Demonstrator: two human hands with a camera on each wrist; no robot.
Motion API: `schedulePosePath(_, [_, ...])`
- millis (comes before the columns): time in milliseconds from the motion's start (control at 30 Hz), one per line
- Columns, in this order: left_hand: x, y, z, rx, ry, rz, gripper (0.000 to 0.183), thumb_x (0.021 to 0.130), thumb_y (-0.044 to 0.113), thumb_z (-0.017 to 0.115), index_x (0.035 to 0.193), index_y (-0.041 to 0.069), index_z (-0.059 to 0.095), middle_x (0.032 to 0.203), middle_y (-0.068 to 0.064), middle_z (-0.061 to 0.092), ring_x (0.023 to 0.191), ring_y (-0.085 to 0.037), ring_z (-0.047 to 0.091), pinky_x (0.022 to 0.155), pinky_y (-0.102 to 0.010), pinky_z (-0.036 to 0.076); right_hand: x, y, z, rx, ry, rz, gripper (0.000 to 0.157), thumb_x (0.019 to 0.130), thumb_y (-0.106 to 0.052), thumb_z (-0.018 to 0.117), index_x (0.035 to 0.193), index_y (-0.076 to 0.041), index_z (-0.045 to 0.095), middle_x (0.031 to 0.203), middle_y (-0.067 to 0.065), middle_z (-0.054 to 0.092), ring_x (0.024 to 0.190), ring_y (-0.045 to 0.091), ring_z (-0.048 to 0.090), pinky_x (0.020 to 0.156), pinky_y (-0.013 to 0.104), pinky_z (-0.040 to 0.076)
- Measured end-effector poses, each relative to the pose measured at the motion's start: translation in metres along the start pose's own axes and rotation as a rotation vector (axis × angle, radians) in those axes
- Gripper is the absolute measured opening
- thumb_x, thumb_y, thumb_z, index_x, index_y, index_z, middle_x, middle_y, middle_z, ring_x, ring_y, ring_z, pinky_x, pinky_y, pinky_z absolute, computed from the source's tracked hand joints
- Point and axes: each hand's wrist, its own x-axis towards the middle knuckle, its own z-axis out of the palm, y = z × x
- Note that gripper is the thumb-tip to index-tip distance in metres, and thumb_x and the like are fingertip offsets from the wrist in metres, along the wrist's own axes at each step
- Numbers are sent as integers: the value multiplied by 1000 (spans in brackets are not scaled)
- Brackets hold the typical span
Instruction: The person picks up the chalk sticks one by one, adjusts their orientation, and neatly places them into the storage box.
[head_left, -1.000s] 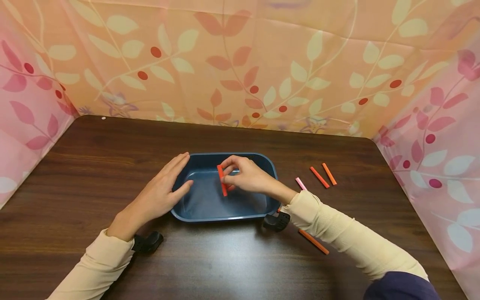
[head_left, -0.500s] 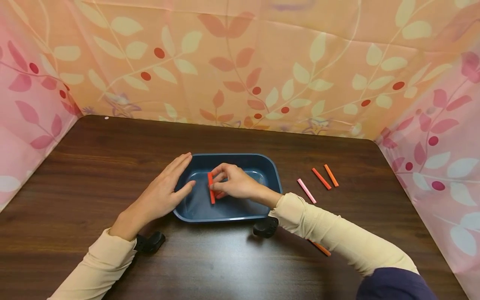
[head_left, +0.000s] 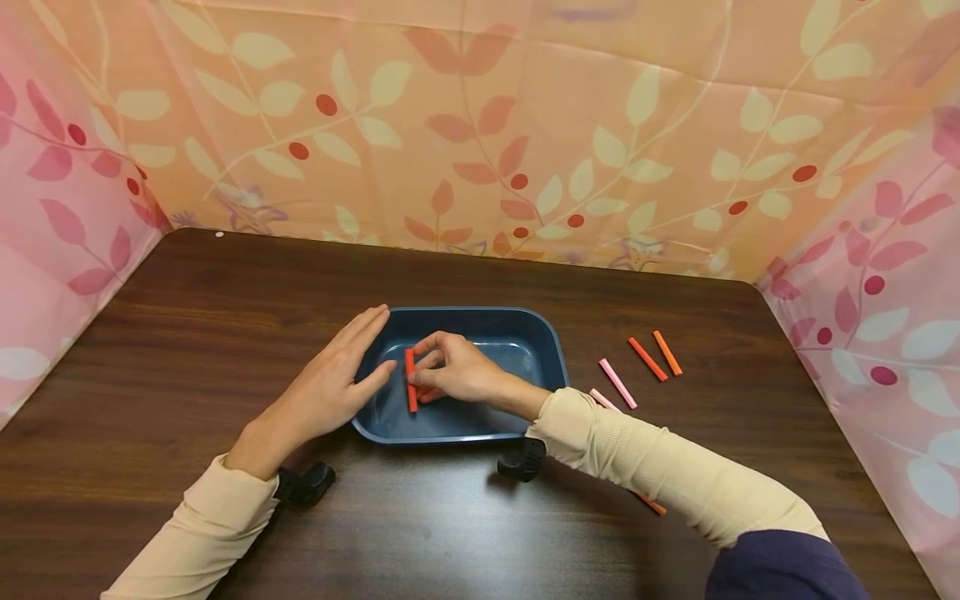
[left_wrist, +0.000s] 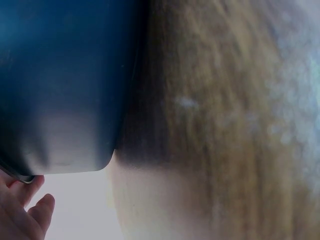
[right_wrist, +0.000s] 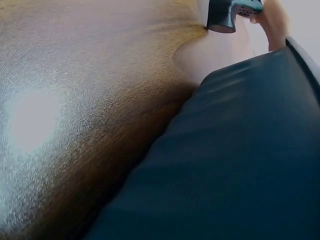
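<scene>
A dark blue rectangular basin [head_left: 450, 439] stands in the middle of the table. My right hand [head_left: 465, 371] is inside it and pinches a short red stick [head_left: 411, 381] between thumb and fingers, near the left end. The stick is close to the basin floor; whether it touches cannot be told. My left hand [head_left: 318, 387] rests along the basin's left side with straight fingers, the thumb over the rim. In the left wrist view, fingertips [left_wrist: 42, 212] show below the basin's wall [left_wrist: 65, 100]. The right wrist view shows the basin's outer wall [right_wrist: 240, 135], not the stick.
Right of the basin lie a pink stick [head_left: 618, 383], a red stick [head_left: 648, 359] and an orange stick [head_left: 667, 352]. A paler pink stick [head_left: 603, 399] and another orange stick [head_left: 651, 503] are partly hidden by my right sleeve. A patterned curtain [head_left: 480, 125] encloses the table.
My right hand has moved left and slightly down inside the basin with the red stick. The left hand keeps its place at the basin's side. More of the pink sticks shows beside the sleeve.
</scene>
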Motion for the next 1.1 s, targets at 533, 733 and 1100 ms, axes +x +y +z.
schedulePosePath(533, [3, 1, 2, -1, 2, 24, 69, 102, 30, 55, 157, 4, 23, 165, -14, 22, 153, -36, 18, 118, -61, 23, 4, 2, 6, 94, -51, -29, 41, 96, 4, 56, 135, 6, 41, 121, 29, 66, 84, 22, 72, 78, 32, 61])
schedulePosePath(733, [2, 0, 2, 0, 5, 19, 68, 102, 29, 54, 158, 5, 22, 165, -15, 22, 153, -35, 18, 118, -61, 24, 3, 2, 6, 65, -88, -22, 40, 96, 4, 56, 134, 4, 42, 122, 28, 66, 91, 26, 73, 80, 32, 61])
schedulePosePath(1100, [-1, -1, 1, 1, 7, 9, 68, 102, 30, 54, 157, 4, 24, 164, -15, 23, 153, -36, 19, 118, -61, 23, 2, 0, 4, -9, -110, -70, 38, 97, 0, 57, 134, 5, 48, 123, 26, 67, 93, 28, 73, 81, 33, 61])
